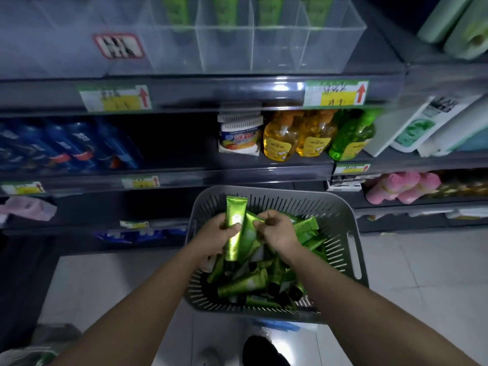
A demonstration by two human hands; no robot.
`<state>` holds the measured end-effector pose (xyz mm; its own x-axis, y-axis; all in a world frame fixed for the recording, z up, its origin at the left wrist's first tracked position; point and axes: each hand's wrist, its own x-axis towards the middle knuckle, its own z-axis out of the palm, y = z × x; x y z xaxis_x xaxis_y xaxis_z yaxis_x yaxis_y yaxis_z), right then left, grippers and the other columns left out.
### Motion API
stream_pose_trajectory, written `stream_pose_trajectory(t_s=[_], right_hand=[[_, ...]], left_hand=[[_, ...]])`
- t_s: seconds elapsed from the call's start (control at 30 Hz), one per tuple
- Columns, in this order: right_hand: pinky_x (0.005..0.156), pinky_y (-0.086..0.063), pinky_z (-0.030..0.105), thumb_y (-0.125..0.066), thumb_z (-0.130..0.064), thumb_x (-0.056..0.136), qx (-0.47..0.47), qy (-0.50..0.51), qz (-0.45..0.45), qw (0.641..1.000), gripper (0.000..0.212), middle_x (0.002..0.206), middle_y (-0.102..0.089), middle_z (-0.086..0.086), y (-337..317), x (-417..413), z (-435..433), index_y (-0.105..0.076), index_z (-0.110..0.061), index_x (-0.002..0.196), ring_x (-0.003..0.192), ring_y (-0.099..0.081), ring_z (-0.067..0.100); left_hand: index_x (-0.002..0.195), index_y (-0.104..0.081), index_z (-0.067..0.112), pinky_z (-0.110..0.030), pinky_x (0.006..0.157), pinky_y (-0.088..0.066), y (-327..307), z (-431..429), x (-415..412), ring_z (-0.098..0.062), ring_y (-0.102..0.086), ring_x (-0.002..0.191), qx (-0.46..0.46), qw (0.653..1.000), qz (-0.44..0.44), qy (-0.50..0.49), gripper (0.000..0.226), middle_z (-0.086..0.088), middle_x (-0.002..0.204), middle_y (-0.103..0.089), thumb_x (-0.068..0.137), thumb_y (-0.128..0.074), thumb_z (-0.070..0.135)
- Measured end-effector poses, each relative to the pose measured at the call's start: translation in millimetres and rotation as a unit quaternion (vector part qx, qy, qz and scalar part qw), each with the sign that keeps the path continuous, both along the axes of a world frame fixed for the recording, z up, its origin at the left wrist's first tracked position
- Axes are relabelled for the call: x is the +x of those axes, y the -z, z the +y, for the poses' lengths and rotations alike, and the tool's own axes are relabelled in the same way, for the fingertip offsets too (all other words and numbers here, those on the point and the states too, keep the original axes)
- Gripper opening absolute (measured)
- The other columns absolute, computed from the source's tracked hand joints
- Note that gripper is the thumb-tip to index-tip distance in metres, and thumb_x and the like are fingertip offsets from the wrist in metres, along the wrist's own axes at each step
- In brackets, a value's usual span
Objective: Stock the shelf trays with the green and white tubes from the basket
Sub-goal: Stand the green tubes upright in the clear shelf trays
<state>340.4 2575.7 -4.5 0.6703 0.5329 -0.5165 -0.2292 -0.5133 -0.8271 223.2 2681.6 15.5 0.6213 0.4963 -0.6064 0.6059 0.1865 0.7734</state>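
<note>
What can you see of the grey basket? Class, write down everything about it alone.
The grey basket looks like moulded plastic, rectangular with rounded corners. Its walls are cut with narrow vertical slots, and there is a long handle slot in the right wall. It sits upright and open-topped in front of the shelves, holding a jumbled heap of green tubes. The left hand and right hand reach into it, each holding a tube; neither plainly touches its walls.

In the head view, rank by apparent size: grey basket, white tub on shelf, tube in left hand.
Largest: grey basket.
Then white tub and held tube, unranked: tube is longer, tub wider and farther.
</note>
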Motion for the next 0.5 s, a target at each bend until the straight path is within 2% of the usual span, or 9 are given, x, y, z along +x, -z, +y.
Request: stream_pose_trajectory(t_s=[0.03,0.1,0.17,0.27,0.33,0.4,0.5], right_hand=[[0.066,-0.048,0.031,-0.069,-0.006,0.085,0.011,0.006,-0.014,1.0,0.022,0.072,-0.061,0.001,-9,-1,1,-0.057,-0.021,0.073,0.068,-0.055,0.017],[0.07,-0.049,0.032,-0.07,-0.008,0.085,0.034,0.007,-0.032,0.999,0.015,0.077,-0.062,0.004,-28,-5,4,-0.061,-0.018,0.078,0.074,-0.057,0.018],[0.067,-0.047,0.029,-0.069,-0.01,0.087,0.046,0.003,-0.051,0.998,0.012,0.078,-0.061,0.004,-50,-12,6,-0.061,-0.018,0.081,0.072,-0.056,0.017],[0.065,-0.048,0.031,-0.069,-0.012,0.087,0.072,-0.013,-0.1,0.992,0.014,0.069,-0.06,0.003,-83,-25,10,-0.06,-0.019,0.079,0.064,-0.055,0.016],[0.064,-0.048,0.032,-0.068,-0.013,0.088,0.089,-0.026,-0.124,0.988,0.012,0.071,-0.06,0.007,-106,-36,13,-0.059,-0.018,0.082,0.064,-0.056,0.017],[0.063,-0.048,0.034,-0.069,-0.015,0.087,0.101,-0.034,-0.159,0.981,0.017,0.072,-0.059,0.007,-128,-47,18,-0.056,-0.022,0.078,0.066,-0.056,0.019],[0.071,-0.052,0.039,-0.07,-0.015,0.086,0.128,-0.046,-0.206,0.969,0.018,0.071,-0.06,0.003,-158,-60,25,-0.057,-0.023,0.077,0.07,-0.059,0.02]], left_hand=[[0.112,-0.056,0.022,-0.034,0.074,-0.054,-10,2,-2,-0.021,-0.063,0.092,0.003,1.0,-0.018,-0.016,0.017,-0.006,0.109,-0.065,0.094,-0.057,0.022],[0.108,-0.058,0.019,-0.045,0.081,-0.055,-31,7,-10,-0.025,-0.065,0.093,0.005,0.998,-0.045,-0.032,0.013,-0.008,0.105,-0.066,0.095,-0.056,0.021],[0.107,-0.06,0.017,-0.046,0.084,-0.054,-53,14,-20,-0.026,-0.065,0.094,0.029,0.997,-0.061,-0.029,0.014,-0.009,0.105,-0.066,0.095,-0.056,0.023],[0.098,-0.061,0.02,-0.034,0.075,-0.051,-85,24,-39,-0.02,-0.063,0.09,0.068,0.992,-0.106,-0.008,0.006,-0.003,0.101,-0.067,0.095,-0.057,0.019],[0.093,-0.058,0.025,-0.031,0.069,-0.048,-107,30,-51,-0.02,-0.062,0.09,0.101,0.986,-0.135,0.0,0.01,-0.001,0.098,-0.066,0.093,-0.059,0.015],[0.095,-0.057,0.023,-0.025,0.063,-0.049,-127,35,-62,-0.02,-0.061,0.087,0.122,0.978,-0.169,-0.006,0.014,-0.002,0.095,-0.065,0.091,-0.061,0.01],[0.104,-0.058,0.016,-0.017,0.055,-0.051,-160,42,-74,-0.012,-0.062,0.078,0.131,0.969,-0.209,-0.023,0.015,0.003,0.09,-0.065,0.091,-0.061,0.008]])
